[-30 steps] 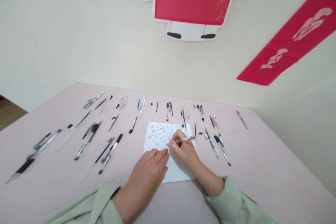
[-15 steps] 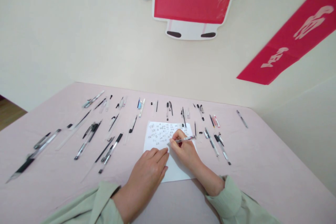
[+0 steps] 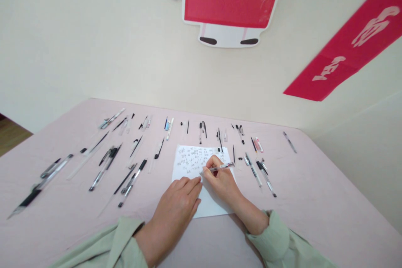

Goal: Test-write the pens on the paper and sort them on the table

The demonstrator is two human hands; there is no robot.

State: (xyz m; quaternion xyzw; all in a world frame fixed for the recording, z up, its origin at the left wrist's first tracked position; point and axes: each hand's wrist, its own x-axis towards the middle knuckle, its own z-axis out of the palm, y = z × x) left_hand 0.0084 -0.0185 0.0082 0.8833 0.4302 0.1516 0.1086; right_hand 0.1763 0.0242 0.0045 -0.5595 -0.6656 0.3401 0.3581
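Observation:
A white sheet of paper (image 3: 213, 207) lies in front of me, its upper part covered with rows of small dark handwriting. My right hand (image 3: 221, 178) is closed round a slim clear-barrelled pen (image 3: 224, 166), whose tip is at the paper just below the written rows. Its back end points to the right. My left hand (image 3: 180, 199) rests flat over the left edge of the paper, fingers stretched toward the right hand and holding nothing. A black pen cap (image 3: 219, 150) sits at the sheet's upper right, close to a dark refill (image 3: 220, 140).
Pens, refills and caps lie in groups over the pink tablecloth (image 3: 320, 201), among them a capped pen (image 3: 136, 178) on the left, a black-gripped pen (image 3: 266, 179) on the right and a lone pen (image 3: 289, 142) far right. A pale wall (image 3: 141, 50) stands behind the table.

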